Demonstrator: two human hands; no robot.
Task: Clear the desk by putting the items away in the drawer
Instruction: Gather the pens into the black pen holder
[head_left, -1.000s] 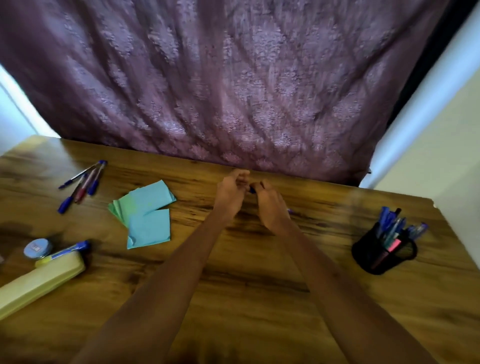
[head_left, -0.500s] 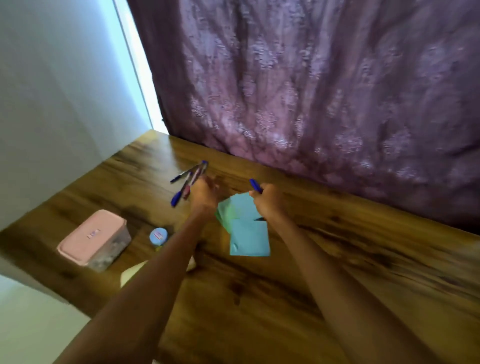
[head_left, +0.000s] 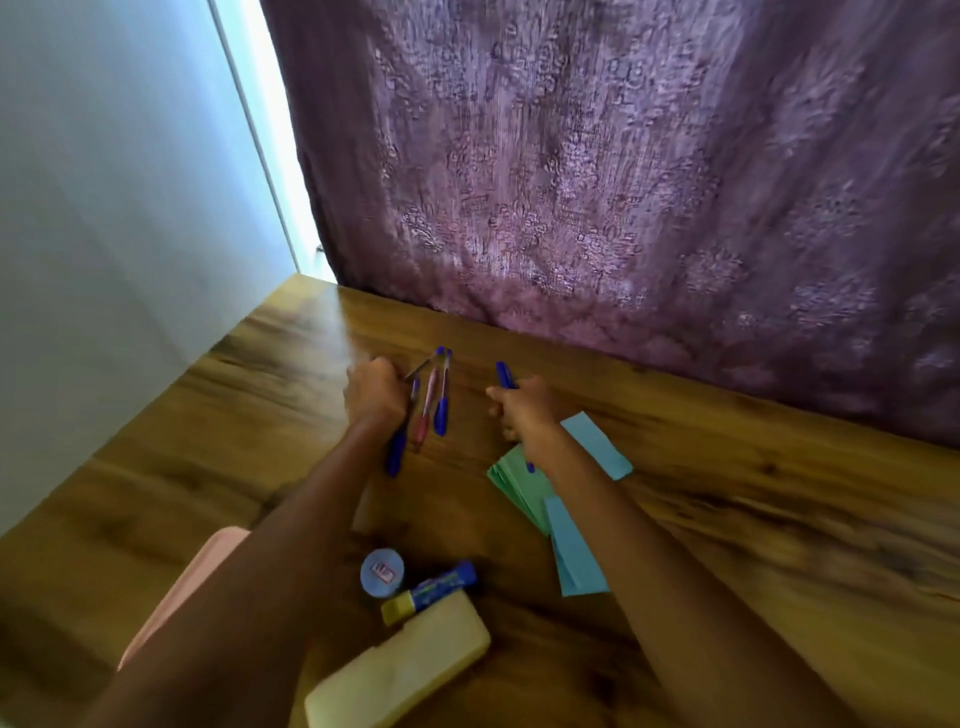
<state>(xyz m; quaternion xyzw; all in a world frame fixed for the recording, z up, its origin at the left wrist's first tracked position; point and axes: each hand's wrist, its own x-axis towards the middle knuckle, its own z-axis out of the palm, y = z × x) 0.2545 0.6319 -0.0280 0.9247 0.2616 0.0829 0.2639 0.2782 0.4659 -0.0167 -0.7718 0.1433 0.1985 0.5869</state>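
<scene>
Near the bench's (head_left: 727, 519) rear edge, the left hand (head_left: 375, 394) curled over loose pens (head_left: 431, 405), its grip apparently closing on them, while the right hand (head_left: 522, 410) clasped one blue pen (head_left: 504, 375); light, stiff and slippery, pens are best gathered mid-barrel.

On the desk (head_left: 727, 519), the loose pens (head_left: 431, 405) lie just right of the left hand (head_left: 374, 397), between it and the right hand (head_left: 524, 415). Paper sheets (head_left: 571, 499) sit under and nearer than the right hand, and the pencil case (head_left: 400, 670), glue stick (head_left: 431, 590) and small round tub (head_left: 382, 571) sit nearer still, between both forearms
</scene>
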